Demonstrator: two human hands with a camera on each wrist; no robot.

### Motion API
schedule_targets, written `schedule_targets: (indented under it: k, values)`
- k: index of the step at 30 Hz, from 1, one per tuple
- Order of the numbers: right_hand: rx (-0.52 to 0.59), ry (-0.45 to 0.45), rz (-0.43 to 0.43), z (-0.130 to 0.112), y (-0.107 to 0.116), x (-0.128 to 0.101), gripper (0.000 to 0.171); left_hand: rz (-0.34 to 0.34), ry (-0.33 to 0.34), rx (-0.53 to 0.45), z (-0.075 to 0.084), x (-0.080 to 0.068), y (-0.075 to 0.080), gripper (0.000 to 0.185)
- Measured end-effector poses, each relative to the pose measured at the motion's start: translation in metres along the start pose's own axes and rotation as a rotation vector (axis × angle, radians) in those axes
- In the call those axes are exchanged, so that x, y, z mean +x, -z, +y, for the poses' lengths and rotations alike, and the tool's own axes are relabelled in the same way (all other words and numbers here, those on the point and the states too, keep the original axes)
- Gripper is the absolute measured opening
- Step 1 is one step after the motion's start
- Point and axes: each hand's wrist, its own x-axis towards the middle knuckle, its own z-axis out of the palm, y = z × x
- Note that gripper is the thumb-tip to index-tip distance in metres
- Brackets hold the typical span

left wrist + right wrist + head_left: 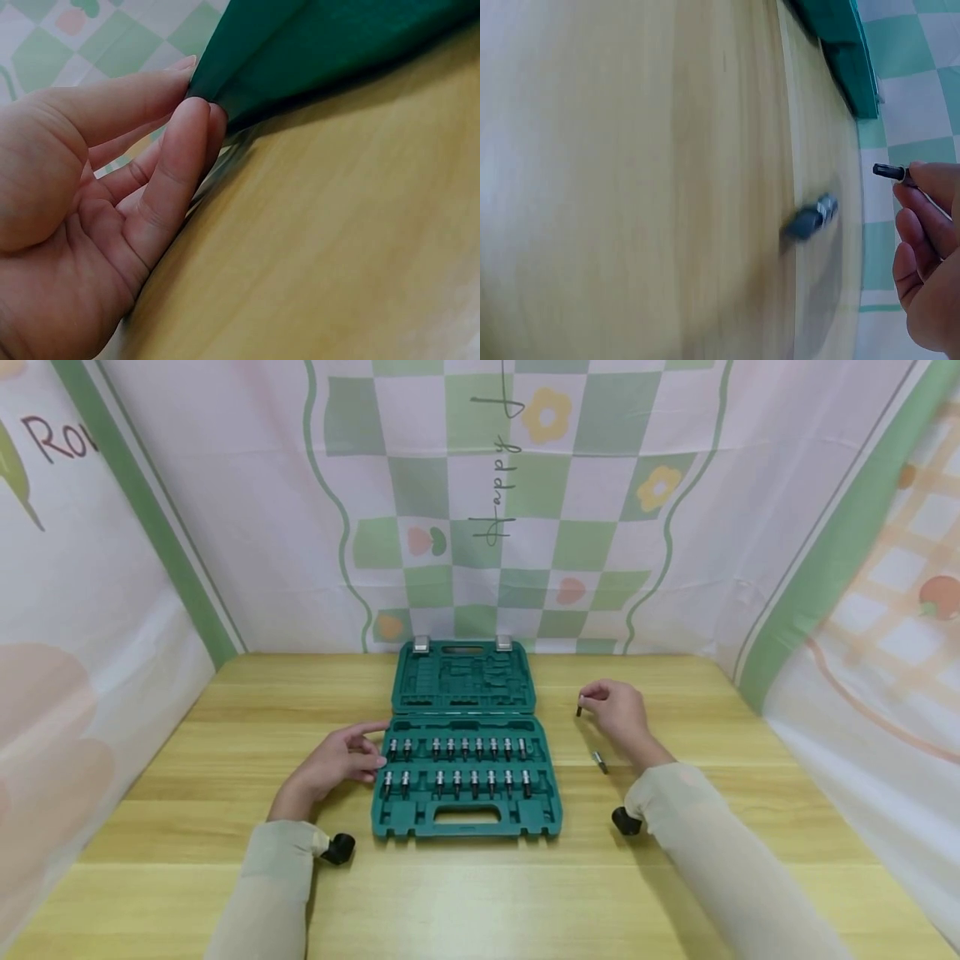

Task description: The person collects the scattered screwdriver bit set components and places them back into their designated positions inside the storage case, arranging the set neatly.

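Right hand (621, 713) pinches a small dark bit (579, 710) between thumb and fingertips, holding it just above the tabletop (225, 860), right of the open green tool case (465, 752) and well clear of it; the right wrist view shows the bit (889, 172) poking out past the fingertips (930, 184), so the grip is a light tip pinch, not a full wrap; a second bit (599, 762) lies loose on the tabletop just beside that wrist, nearer the front edge. Left hand (341, 764) sits at the case's left edge, thumb and fingers (180, 150) curled on the green rim (225, 82), steadying it; inside the case, two rows of bits (457, 768) stand in their sockets, and the lid lies flat toward the back edge. To do this well, I'd judge: keep the pinch near the bit's end so its length stays visible; keep the left hand firm on the rim so the case can't slide; mind the loose bit by the wrist, since a sleeve could roll it.
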Motion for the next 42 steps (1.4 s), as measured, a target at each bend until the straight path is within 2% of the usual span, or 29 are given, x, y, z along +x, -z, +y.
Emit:
schedule_targets:
  k: [17,25,30,36,42]
  values:
    - [0.078,-0.022,0.021,-0.032,-0.026,0.000,0.016,-0.006,-0.011,0.005,-0.001,0.001,0.000,0.062]
    - [0.240,-0.094,-0.013,-0.048,-0.040,-0.006,0.019,-0.009,-0.014,0.000,0.000,0.001,0.000,0.062]
    - [0.323,-0.109,-0.044,-0.059,-0.049,-0.011,0.020,-0.009,-0.016,-0.001,0.000,0.001,0.000,0.062]
    - [0.314,-0.110,-0.088,-0.072,-0.056,-0.019,0.018,-0.007,-0.011,-0.001,0.000,0.001,0.000,0.062]
    - [0.275,-0.063,-0.118,-0.078,-0.064,-0.026,0.016,-0.009,-0.008,-0.006,0.000,0.001,0.000,0.062]
